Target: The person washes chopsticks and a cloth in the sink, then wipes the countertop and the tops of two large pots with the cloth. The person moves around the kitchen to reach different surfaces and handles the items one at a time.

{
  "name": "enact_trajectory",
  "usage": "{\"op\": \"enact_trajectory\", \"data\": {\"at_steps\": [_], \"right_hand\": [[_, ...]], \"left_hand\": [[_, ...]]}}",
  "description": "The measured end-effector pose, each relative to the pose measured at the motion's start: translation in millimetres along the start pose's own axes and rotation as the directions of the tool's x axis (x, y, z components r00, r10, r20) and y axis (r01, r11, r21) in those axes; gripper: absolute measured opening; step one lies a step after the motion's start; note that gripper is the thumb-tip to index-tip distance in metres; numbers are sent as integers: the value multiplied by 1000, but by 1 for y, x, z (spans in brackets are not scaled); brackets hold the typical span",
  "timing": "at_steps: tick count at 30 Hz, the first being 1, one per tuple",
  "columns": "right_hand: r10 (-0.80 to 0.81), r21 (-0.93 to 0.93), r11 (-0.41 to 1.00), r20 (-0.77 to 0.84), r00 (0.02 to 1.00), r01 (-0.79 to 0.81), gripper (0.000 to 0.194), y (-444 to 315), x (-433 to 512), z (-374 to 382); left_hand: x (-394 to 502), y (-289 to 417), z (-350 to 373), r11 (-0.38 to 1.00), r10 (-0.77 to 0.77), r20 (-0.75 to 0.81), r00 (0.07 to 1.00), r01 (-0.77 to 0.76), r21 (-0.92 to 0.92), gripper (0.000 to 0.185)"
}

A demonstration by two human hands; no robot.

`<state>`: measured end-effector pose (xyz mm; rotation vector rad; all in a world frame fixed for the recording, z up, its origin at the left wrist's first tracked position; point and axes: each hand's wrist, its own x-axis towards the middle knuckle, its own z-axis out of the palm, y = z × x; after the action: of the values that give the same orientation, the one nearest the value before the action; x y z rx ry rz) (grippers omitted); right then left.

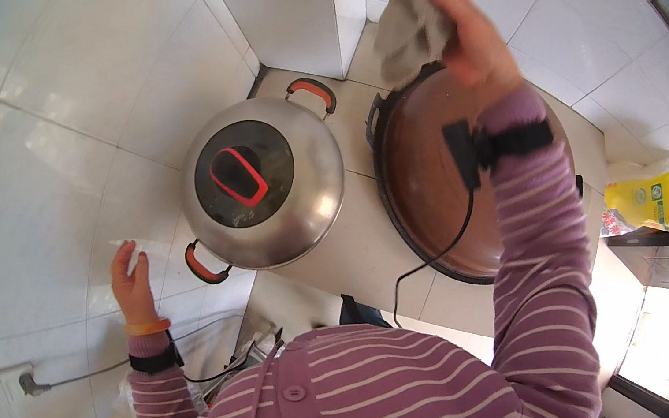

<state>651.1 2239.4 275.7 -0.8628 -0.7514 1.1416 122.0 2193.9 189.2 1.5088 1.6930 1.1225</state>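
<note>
My right hand (481,43) grips a crumpled grey cloth (409,34) up near the tiled back wall. Below that forearm lies a large round brown pan or lid (427,178) with a dark rim, partly hidden by my arm. To its left on the tiled counter stands a steel wok (308,204) under a domed lid with a dark glass centre (239,216) and a red-edged knob (239,175). Its two side handles (313,92) are red and black. My left hand (132,287) hangs with fingers apart near the left wall, below the wok's near handle, holding nothing.
White tiles cover the walls (78,63). A grey plug sits in a wall socket (13,377) at lower left, its cord running right. A yellow plastic bag (652,198) rests on a shelf at right. From my right wrist strap hangs a black cable (410,276).
</note>
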Motion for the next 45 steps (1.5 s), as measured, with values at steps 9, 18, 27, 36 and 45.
{"op": "enact_trajectory", "data": {"at_steps": [9, 18, 27, 36, 45], "right_hand": [[-23, 173, 980, -383, 923, 96, 28, 4, 153, -59], [219, 295, 953, -541, 812, -60, 28, 126, 242, -142], [-265, -746, 478, -627, 733, -464, 52, 171, 258, -263], [197, -738, -479, -617, 762, -474, 53, 246, 259, -321], [379, -824, -510, -472, 796, -246, 36, 270, 214, -193]], "left_hand": [[40, -2, -8, 915, 116, 50, 992, -126, 383, 29], [54, -18, -24, 915, -160, -76, 984, 177, 362, 32], [69, -22, -8, 888, -247, -164, 955, 291, 356, 33], [82, -32, -9, 873, -270, -134, 953, 301, 384, 28], [81, -32, -12, 905, -283, -135, 950, 311, 291, 29]]}}
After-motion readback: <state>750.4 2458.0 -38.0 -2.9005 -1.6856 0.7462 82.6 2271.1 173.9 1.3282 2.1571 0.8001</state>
